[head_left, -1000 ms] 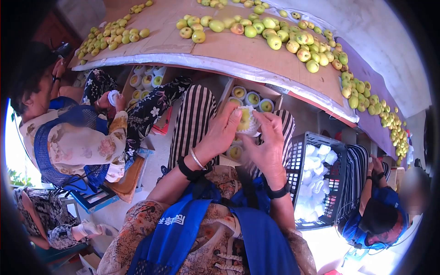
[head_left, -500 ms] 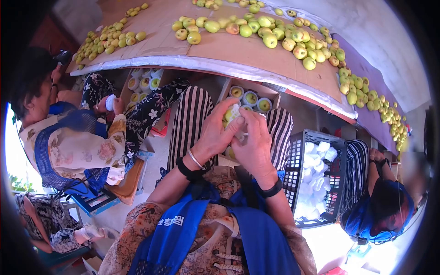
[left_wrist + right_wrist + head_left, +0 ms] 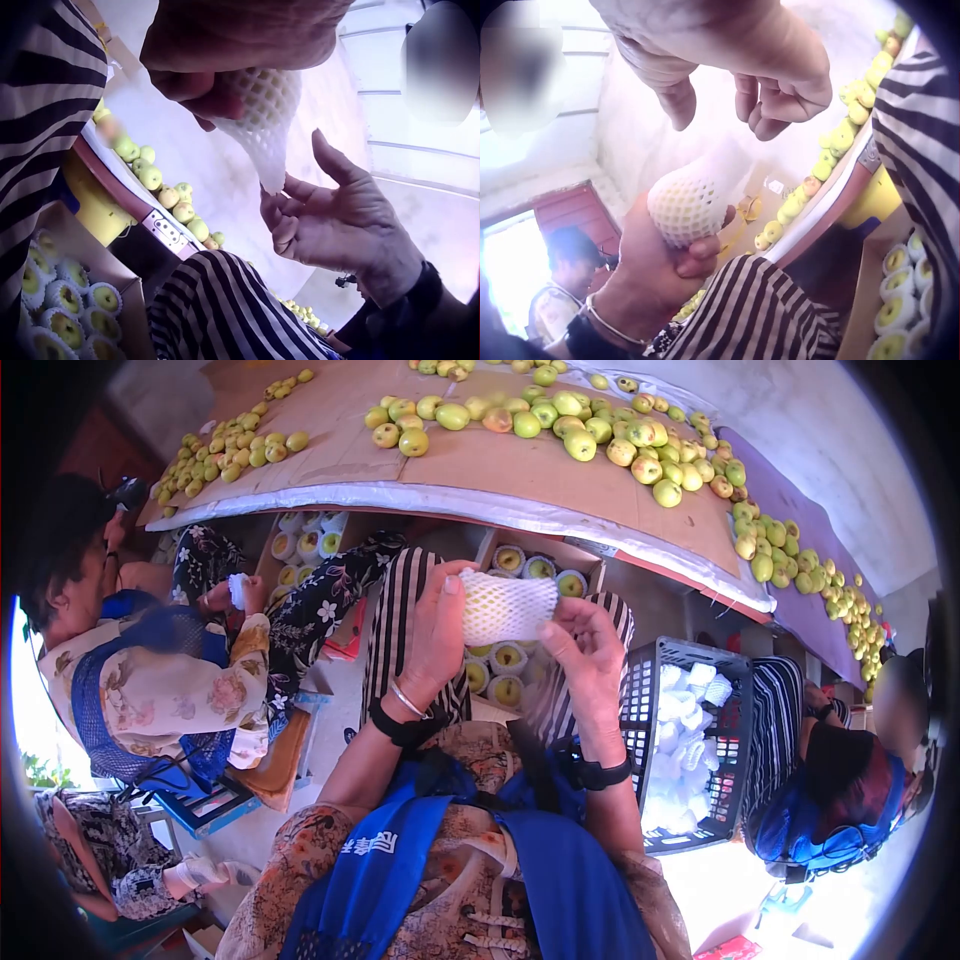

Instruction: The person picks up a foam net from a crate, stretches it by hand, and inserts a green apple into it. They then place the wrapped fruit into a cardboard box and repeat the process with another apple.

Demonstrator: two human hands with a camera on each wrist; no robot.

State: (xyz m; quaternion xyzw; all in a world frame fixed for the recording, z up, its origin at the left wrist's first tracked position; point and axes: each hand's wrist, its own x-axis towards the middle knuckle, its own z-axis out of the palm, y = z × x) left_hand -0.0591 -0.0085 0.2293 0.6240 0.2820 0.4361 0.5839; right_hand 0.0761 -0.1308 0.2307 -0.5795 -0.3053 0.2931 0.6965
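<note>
A yellow-green fruit sits inside a white foam net (image 3: 508, 608) (image 3: 266, 120) (image 3: 686, 206), held up above the lap. The left hand (image 3: 438, 625) (image 3: 240, 37) (image 3: 656, 255) grips its fruit end, thumb and fingers round it. The net's narrow free end extends toward the right hand (image 3: 592, 660) (image 3: 345, 217) (image 3: 727, 52). In the left wrist view the right fingertips touch that end; the thumb stands apart from the fingers, which are loosely bent. Below, between the knees, a box holds net-wrapped fruits (image 3: 507, 690) (image 3: 64, 326) (image 3: 890, 311).
A black crate (image 3: 640, 730) of white foam nets (image 3: 680, 760) stands at the right knee. Ahead, a cardboard-covered table (image 3: 450, 472) carries many loose fruits (image 3: 655, 445). One person (image 3: 150, 680) sits at the left, another (image 3: 840, 770) at the right.
The hands have moved apart from close round the fruit. The net now stretches sideways between them, in fuller view. The seated person at the right has shifted.
</note>
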